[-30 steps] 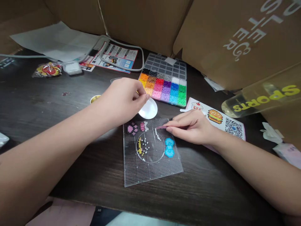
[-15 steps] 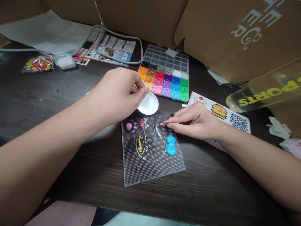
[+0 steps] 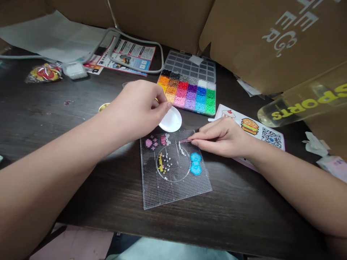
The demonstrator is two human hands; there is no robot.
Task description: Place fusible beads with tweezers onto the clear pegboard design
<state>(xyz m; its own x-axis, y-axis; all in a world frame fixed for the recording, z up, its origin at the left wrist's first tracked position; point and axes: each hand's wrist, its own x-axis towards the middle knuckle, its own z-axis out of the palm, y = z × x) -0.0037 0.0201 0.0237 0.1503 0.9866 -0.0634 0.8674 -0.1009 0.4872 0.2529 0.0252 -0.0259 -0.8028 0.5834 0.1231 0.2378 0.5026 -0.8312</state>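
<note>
A clear square pegboard (image 3: pixel 173 187) lies on the dark table, with a clear round disc (image 3: pixel 177 170) on it and pink, white, yellow and blue beads in small patterns. My right hand (image 3: pixel 223 139) is closed on thin tweezers (image 3: pixel 185 141), their tip over the white beads on the board. My left hand (image 3: pixel 139 108) hovers beside a small white dish (image 3: pixel 172 121), fingers pinched together; what they hold, if anything, is too small to see. A bead box (image 3: pixel 192 92) with rows of coloured beads stands open just behind.
A pattern card (image 3: pixel 260 131) with a burger picture lies under my right wrist. A clear bottle (image 3: pixel 300 106) lies at the right. Cardboard boxes (image 3: pixel 257 39) wall the back. Leaflets (image 3: pixel 127 56), a grey cable, a sweet wrapper (image 3: pixel 45 72) and a small gold lid (image 3: pixel 103 107) sit at the left.
Both hands have stayed almost still; the view shifted slightly downward and the tweezers' tip stays over the white beads.
</note>
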